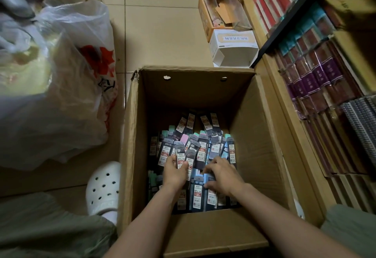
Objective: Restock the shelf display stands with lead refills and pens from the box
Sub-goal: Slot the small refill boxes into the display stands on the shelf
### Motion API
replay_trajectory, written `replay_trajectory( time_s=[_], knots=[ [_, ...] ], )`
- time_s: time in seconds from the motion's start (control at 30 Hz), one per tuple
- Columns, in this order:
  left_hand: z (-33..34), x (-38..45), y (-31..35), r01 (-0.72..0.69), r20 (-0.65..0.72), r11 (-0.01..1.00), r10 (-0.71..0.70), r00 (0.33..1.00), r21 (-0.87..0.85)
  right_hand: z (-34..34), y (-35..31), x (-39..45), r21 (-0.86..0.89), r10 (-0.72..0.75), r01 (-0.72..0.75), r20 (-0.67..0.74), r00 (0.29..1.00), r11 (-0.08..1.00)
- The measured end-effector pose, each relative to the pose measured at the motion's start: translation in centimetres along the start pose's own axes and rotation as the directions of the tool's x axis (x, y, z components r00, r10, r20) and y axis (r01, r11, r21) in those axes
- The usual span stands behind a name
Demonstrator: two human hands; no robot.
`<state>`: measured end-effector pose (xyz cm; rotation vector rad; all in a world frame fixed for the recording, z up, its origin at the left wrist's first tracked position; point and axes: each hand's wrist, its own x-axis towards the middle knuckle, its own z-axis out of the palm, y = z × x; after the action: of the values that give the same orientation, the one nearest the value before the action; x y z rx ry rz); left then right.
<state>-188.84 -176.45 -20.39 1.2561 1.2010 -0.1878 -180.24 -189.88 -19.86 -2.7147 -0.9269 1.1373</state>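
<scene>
Both your arms reach down into the tall open brown cardboard box [203, 94], which sits on the floor between your knees. Its high walls hem in the hands on all sides, and the near flap [211, 235] folds out under your forearms. The loose heap of dark slim lead refill cases with white and red labels [195, 147] covers the box bottom, mixed with pastel blue, pink and green ones.

Your left hand [174, 173] has its fingers curled round a couple of upright refill cases, thumb pressed on the front label. Your right hand [222, 173] lies palm down on the heap just beside it, fingers bent, tips pinching a pale blue case; how firm the grip is, cannot tell.

Left of the box, touching its wall: your white perforated clog [103, 186] and a grey-green trouser leg [46, 229]. Beyond them a big crumpled translucent plastic bag with red print [77, 78], stuffed full.

Behind the box, a white carton with printed label [234, 48] lies on its side, and past it a small open brown carton holding clear plastic pieces [221, 11].

Right side: wooden shelving [284, 98] packed tight with notebooks, purple-banded spines [317, 78], spiral-bound pads [362, 119], red spines higher up. The shelf edge stands just beside the box wall.

Floor is beige tile [158, 23], dim light.
</scene>
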Motion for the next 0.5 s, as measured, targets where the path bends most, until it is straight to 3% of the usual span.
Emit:
replay_trajectory(
  time_s=[0.1, 0.23, 0.37, 0.5],
  knots=[
    [0.0, 0.0, 0.3, 0.002, -0.003, 1.0, -0.002, 1.0, -0.013, -0.8, 0.2, 0.1, 0.196, 0.018, -0.017, -0.003, 1.0, 0.98],
    [-0.1, -0.2, 1.5, -0.009, 0.003, 1.0, 0.009, 1.0, -0.006, -3.3, 0.4, 0.1, 0.618, 0.124, -0.091, -0.011, 0.992, 0.781],
    [-0.4, -1.1, 4.5, -0.056, 0.04, 0.998, 0.056, 0.998, 0.004, -6.1, 0.1, -0.9, 0.703, 0.188, -0.013, -0.172, 0.967, 0.711],
    [-0.1, -3.3, 10.5, -0.183, 0.174, 0.983, 0.179, 0.968, 0.01, -12.9, -0.9, -2.9, 0.7, 0.163, 0.143, -0.351, 0.922, 0.699]
  ],
)
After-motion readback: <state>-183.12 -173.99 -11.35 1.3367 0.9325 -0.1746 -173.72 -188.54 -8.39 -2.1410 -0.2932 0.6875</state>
